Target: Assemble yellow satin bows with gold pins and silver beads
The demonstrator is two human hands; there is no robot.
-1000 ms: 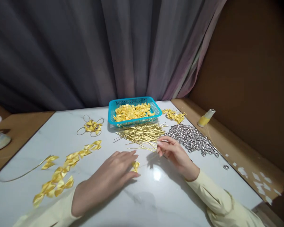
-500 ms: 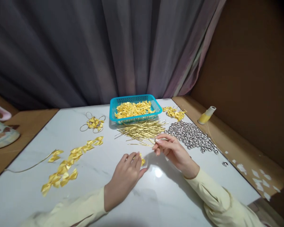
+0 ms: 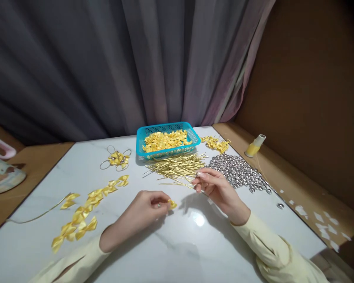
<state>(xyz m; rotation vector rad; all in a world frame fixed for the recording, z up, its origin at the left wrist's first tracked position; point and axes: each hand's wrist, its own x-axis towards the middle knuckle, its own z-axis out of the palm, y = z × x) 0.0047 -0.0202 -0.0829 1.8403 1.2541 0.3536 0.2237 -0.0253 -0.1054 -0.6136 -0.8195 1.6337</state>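
My left hand (image 3: 146, 210) pinches a small yellow ribbon bow (image 3: 172, 204) between thumb and fingertips, just above the white table (image 3: 177, 251). To the right of it, my right hand (image 3: 221, 192) is raised with thumb and forefinger pressed together. Whatever sits in that pinch is too small to name. Beyond the hands lies a heap of gold twist ties (image 3: 177, 166). Close behind the right hand spreads a pile of silver beads (image 3: 237, 171). On the left, a line of yellow bows (image 3: 88, 202) runs slantwise across the tabletop.
A blue basket (image 3: 139, 145) full of yellow bows stands at the back. Bows with hair ties (image 3: 118, 158) lie to the left, and another bow cluster (image 3: 216, 144) to the right. A thread cone (image 3: 255, 146) stands on the brown side surface; a mug (image 3: 4, 175) is far left.
My left hand has lifted off the tabletop, drawn slightly left and closed on the yellow bow it was covering. My right hand keeps its pinch almost in place. The view has tilted slightly.
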